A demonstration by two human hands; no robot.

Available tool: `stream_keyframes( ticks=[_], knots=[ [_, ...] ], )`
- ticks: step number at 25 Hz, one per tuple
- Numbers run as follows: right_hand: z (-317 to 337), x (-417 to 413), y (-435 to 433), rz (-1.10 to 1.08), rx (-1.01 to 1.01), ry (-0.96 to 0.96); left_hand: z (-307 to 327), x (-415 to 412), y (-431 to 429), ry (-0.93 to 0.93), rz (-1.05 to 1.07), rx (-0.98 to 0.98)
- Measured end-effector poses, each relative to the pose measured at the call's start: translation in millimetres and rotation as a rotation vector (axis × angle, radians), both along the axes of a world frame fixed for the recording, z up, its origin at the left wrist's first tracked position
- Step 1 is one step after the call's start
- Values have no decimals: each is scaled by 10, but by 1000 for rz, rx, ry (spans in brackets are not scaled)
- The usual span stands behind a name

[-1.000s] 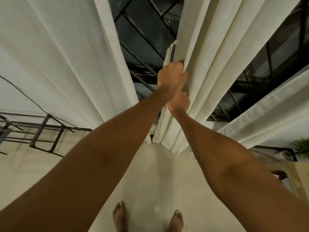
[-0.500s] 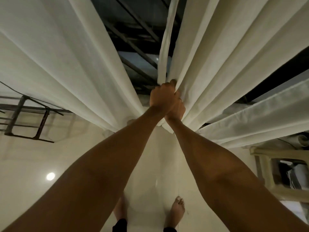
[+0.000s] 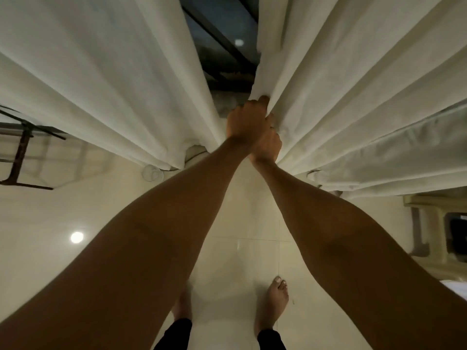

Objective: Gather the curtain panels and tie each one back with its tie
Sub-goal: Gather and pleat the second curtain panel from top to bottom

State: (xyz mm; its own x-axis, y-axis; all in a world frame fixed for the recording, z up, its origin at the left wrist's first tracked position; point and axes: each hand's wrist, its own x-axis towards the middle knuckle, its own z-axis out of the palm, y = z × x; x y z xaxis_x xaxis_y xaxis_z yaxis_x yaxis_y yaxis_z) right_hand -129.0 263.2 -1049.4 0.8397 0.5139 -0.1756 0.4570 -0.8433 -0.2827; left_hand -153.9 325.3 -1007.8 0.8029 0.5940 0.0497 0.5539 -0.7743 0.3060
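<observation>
Right curtain panel (image 3: 353, 97) hangs on the right of the dark window (image 3: 222, 44), its folds bunched at the inner edge. The left hand (image 3: 245, 120) is clenched round that bunched edge. The right hand (image 3: 269, 146) grasps the same folds just below, touching the left wrist. The left curtain panel (image 3: 101, 72) hangs apart, across the gap. Below, a bare foot (image 3: 276, 299) stands on the tiled floor (image 3: 240, 231), and a metal rack (image 3: 20, 152) stands at the floor's left edge.

Metal rack (image 3: 19, 157) L, dark window (image 3: 219, 39) up top, cream cabinet (image 3: 429, 205) R, tiled floor (image 3: 50, 210).
</observation>
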Motion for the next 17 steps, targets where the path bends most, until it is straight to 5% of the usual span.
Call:
stream_keyframes(
  ticks=[11, 17],
  knots=[
    [-2091, 185, 127, -16, -3, 43, -1961, 92, 69, 73, -3, -26],
    [-2208, 119, 47, 22, -73, 120, -2175, 2, 3, 82, 87, -123]
  ],
)
